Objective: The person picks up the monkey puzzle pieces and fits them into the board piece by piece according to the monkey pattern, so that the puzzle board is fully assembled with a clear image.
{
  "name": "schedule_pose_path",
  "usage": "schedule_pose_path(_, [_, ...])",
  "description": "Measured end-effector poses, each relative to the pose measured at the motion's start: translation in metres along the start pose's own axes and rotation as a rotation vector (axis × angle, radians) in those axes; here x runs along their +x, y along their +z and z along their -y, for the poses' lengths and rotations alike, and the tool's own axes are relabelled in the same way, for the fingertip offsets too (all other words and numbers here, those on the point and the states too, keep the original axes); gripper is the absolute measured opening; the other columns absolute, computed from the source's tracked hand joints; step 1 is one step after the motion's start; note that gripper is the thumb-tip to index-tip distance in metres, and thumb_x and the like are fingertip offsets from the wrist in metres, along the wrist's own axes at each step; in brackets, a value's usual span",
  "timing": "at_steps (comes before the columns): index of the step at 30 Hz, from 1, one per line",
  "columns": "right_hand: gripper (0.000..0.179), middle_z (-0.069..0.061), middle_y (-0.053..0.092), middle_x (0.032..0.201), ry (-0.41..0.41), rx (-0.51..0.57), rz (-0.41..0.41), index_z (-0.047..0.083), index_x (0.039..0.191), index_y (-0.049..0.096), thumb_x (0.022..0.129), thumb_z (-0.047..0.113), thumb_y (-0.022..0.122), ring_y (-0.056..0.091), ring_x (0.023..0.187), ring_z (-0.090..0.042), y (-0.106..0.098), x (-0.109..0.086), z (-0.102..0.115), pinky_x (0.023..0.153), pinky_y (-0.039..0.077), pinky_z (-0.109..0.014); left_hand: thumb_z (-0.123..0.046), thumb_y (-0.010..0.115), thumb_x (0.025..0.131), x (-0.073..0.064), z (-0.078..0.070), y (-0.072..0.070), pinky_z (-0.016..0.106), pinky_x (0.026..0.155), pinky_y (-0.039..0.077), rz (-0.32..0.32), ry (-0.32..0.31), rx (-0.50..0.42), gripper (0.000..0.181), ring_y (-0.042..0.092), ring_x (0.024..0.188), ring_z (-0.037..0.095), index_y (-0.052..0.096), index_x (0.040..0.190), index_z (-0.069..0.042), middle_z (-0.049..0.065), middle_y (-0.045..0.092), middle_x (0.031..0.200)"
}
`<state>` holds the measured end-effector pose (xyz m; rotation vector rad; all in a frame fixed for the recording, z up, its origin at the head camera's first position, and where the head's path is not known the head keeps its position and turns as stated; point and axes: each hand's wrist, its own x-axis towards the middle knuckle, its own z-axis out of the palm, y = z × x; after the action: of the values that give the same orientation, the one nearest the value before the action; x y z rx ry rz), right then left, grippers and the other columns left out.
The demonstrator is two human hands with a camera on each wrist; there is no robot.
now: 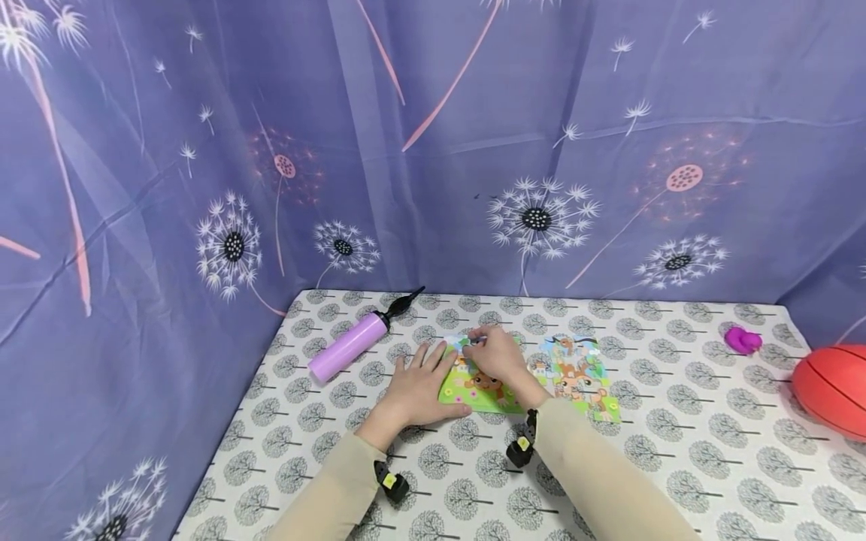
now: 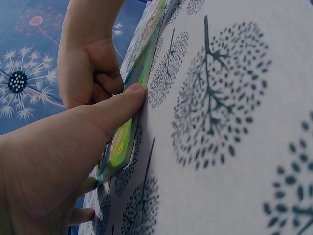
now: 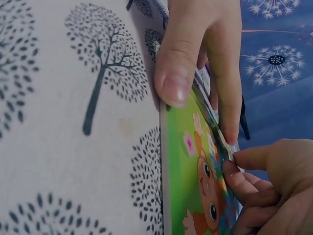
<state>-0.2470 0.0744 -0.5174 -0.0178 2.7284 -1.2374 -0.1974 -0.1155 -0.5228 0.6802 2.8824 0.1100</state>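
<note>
A green cartoon puzzle board [image 1: 482, 396] lies flat on the tree-print table. My left hand [image 1: 418, 385] rests flat on its left part, fingers straight. Its thumb [image 2: 122, 106] presses against the board's near edge [image 2: 121, 143], which also shows in the right wrist view [image 3: 188, 171]. My right hand [image 1: 497, 353] is at the board's far edge with curled fingers. There its thumb and forefinger [image 3: 230, 169] pinch a small puzzle piece down on the picture. The piece is mostly hidden by the fingers.
A second cartoon puzzle picture [image 1: 580, 376] lies just right of the board. A purple hand pump [image 1: 348, 347] lies to the far left, a pink toy duck [image 1: 742, 340] at the far right, and an orange basketball [image 1: 835, 389] at the right edge. Dandelion-print cloth [image 1: 433, 150] walls the table.
</note>
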Motion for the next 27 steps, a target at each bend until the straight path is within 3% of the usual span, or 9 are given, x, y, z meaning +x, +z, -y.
schedule_pose_path(17, [0.031, 0.0, 0.071, 0.086, -0.094, -0.006, -0.022, 0.006, 0.12, 0.074, 0.092, 0.02, 0.076, 0.061, 0.066, -0.015, -0.012, -0.007, -0.014, 0.06, 0.051, -0.03, -0.091, 0.045, 0.084, -0.001, 0.002, -0.001, 0.072, 0.117, 0.023, 0.011, -0.006, 0.011, 0.109, 0.015, 0.157, 0.038, 0.02, 0.168, -0.026, 0.003, 0.011, 0.174])
schedule_pose_path(23, [0.032, -0.002, 0.071, 0.086, -0.116, 0.037, -0.02, 0.004, 0.122, 0.072, 0.094, 0.018, 0.074, 0.057, 0.06, -0.015, -0.036, -0.01, -0.038, 0.05, 0.045, -0.028, -0.087, 0.046, 0.087, -0.001, -0.002, -0.003, 0.078, 0.113, 0.02, -0.02, 0.062, -0.058, 0.102, 0.017, 0.155, 0.044, 0.025, 0.167, -0.027, 0.004, 0.012, 0.174])
schedule_pose_path(27, [0.034, -0.004, 0.072, 0.091, -0.096, 0.004, -0.054, 0.005, 0.125, 0.071, 0.095, 0.02, 0.073, 0.056, 0.06, -0.015, -0.061, -0.013, -0.059, 0.048, 0.044, -0.028, -0.085, 0.045, 0.089, -0.002, -0.004, -0.004, 0.078, 0.114, 0.017, -0.011, 0.078, -0.055, 0.097, 0.015, 0.155, 0.044, 0.028, 0.166, -0.028, 0.003, 0.014, 0.173])
